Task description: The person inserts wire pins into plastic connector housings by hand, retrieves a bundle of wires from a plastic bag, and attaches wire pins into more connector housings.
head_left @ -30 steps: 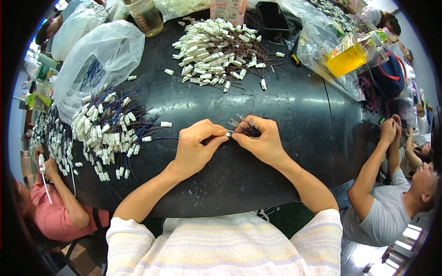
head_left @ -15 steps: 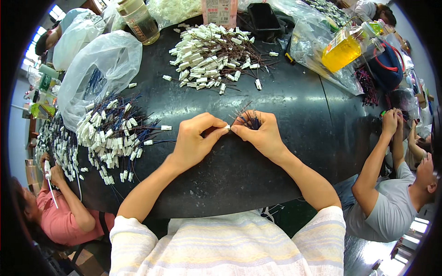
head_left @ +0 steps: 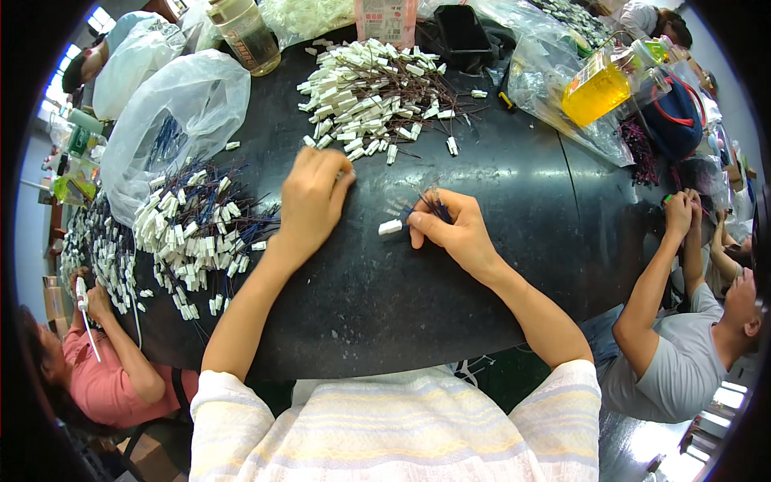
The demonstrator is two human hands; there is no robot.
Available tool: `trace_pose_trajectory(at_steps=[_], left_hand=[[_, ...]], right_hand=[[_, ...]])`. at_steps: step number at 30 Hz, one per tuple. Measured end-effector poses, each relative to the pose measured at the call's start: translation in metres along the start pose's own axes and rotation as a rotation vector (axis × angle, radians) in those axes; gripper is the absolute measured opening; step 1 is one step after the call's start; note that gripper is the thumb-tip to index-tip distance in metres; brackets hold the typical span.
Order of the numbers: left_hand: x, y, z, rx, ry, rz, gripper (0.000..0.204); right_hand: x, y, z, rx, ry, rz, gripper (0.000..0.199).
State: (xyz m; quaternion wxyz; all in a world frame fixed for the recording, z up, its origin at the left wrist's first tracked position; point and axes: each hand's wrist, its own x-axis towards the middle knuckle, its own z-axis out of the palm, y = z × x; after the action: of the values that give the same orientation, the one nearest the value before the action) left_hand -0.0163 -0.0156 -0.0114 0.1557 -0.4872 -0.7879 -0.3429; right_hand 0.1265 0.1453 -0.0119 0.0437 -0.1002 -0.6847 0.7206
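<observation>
My right hand (head_left: 451, 225) is closed over the middle of the black table, pinching a small bunch of dark blue wires (head_left: 434, 207). A white plug connector (head_left: 390, 227) sticks out to the left of its thumb and forefinger. My left hand (head_left: 312, 193) is raised near the front of the far pile of white connectors with brown wires (head_left: 361, 100). Its fingers are loosely bent, with a gap between thumb and forefinger, and nothing shows in them. Left of it lies a second pile of white connectors with blue and brown wires (head_left: 189, 233).
A clear plastic bag (head_left: 217, 88) lies behind the left pile, beside a bottle (head_left: 245, 36). At the back stand a pink pouch (head_left: 385, 22) and a black tray (head_left: 462, 30); a bottle of yellow liquid (head_left: 596, 92) is at the right. Co-workers sit on both sides.
My left hand has left my right hand and moved up and left toward the far pile. My right hand stays nearly in place, a white connector now showing at its fingertips.
</observation>
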Motion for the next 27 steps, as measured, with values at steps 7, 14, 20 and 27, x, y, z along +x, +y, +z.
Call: trace_pose_trajectory(at_steps=[7, 14, 20, 27], left_hand=[[-0.026, 0.038, -0.011, -0.367, -0.133, -0.293, 0.011], [-0.031, 0.041, -0.011, -0.510, -0.152, -0.340, 0.014], [-0.035, 0.043, -0.008, -0.568, -0.158, -0.343, 0.030], [-0.034, 0.052, -0.001, -0.592, -0.164, -0.416, 0.028]], right_hand=[[-0.001, -0.004, 0.008, -0.075, 0.062, 0.049, 0.011], [-0.002, 0.005, 0.010, -0.189, 0.124, -0.030, 0.015], [-0.001, 0.006, 0.009, -0.225, 0.122, -0.028, 0.014], [-0.004, 0.001, 0.010, -0.104, 0.071, -0.032, 0.010]])
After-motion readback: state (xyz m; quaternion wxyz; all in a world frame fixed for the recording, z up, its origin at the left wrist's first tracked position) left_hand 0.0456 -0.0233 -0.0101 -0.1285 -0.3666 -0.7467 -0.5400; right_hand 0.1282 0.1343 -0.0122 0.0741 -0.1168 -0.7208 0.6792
